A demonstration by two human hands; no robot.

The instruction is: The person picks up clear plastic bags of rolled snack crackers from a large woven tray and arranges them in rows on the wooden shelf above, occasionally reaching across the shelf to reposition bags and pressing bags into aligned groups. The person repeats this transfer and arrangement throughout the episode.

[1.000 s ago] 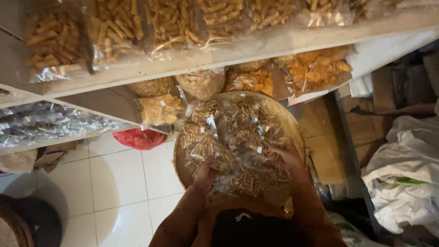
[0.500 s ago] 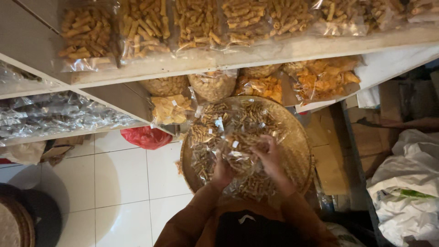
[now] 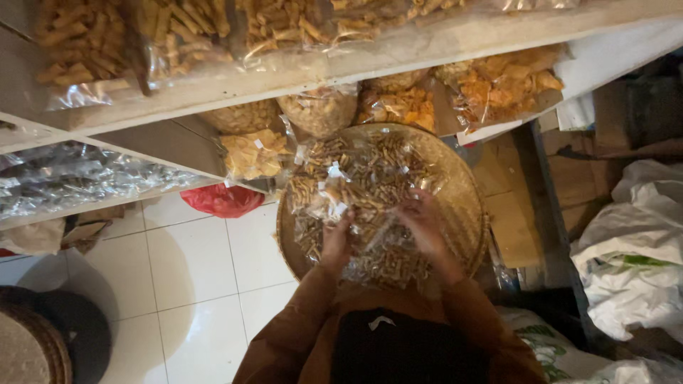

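A round woven tray [image 3: 466, 192] is heaped with several clear plastic packets of brown stick snacks [image 3: 363, 174]. Both my hands reach out from brown sleeves over the near half of the pile. My left hand [image 3: 336, 240] has its fingers closed on a packet at the left of the heap. To its right, my right hand [image 3: 425, 226] curls over another packet, its fingertips pinching the plastic. The underside of the pile and the tray's near rim are hidden by my arms.
A wooden shelf [image 3: 398, 53] above carries bags of yellow sticks; a lower tier holds bags of chips [image 3: 501, 85] and round crackers [image 3: 320, 110]. A red plastic bag [image 3: 224, 200] lies on the white tiled floor. White sacks [image 3: 633, 256] pile up on the right. A dark round basket [image 3: 35, 348] sits at bottom left.
Both hands have moved from the tray's near edge up onto the packets and closed on them. The view has shifted slightly.
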